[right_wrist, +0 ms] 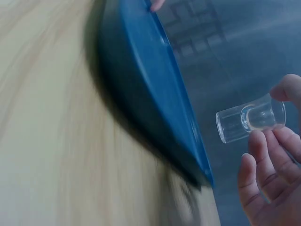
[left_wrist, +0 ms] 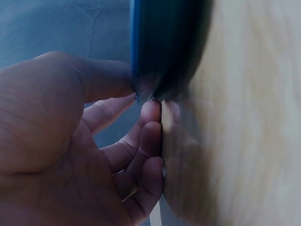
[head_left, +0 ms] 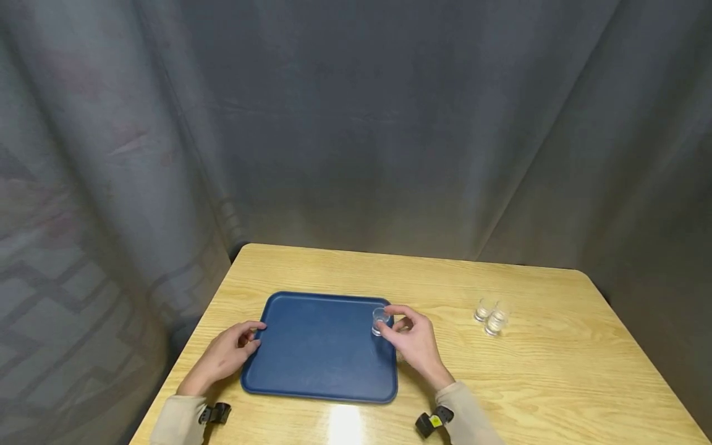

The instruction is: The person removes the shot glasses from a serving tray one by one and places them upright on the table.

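Pinching: my right hand [head_left: 418, 343] fingertips clamp small clear shot glass [head_left: 381, 321], right of frame centre, over blue plastic tray [head_left: 311, 371].
Left hand [head_left: 225, 355]: fingers curled on tray's left rim.
Risk: thin grip, slick glass could slip and tip.

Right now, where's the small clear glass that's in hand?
In the head view the small clear glass is pinched by the right hand over the right edge of the blue tray, left of the two other glasses on the wooden table.
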`<action>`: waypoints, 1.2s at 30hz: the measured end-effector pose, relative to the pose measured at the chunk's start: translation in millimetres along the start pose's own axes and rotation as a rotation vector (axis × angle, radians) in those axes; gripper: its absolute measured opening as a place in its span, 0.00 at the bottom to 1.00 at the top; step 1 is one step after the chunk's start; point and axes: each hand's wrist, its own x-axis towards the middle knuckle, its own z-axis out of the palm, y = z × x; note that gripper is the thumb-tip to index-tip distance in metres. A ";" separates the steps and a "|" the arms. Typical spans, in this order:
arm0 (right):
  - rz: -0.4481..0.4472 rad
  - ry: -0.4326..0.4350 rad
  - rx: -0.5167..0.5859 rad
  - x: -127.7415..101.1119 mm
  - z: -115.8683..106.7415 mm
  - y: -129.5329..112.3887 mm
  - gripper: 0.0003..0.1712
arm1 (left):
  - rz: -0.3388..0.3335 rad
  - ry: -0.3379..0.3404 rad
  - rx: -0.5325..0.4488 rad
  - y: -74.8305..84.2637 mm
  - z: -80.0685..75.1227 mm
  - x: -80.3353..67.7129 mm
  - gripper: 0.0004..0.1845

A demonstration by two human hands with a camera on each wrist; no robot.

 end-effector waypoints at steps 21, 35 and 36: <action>0.055 0.204 -0.121 -6.7 -86.4 33.0 0.17 | 0.017 -0.012 -0.004 -1.8 -0.5 1.0 0.16; 0.038 0.434 -0.064 -2.2 -151.9 29.2 0.20 | 0.000 -0.005 -0.005 -2.6 0.2 0.6 0.17; 0.043 0.451 -0.064 -1.3 -156.7 27.6 0.20 | 0.002 -0.006 -0.008 -2.6 0.1 0.7 0.17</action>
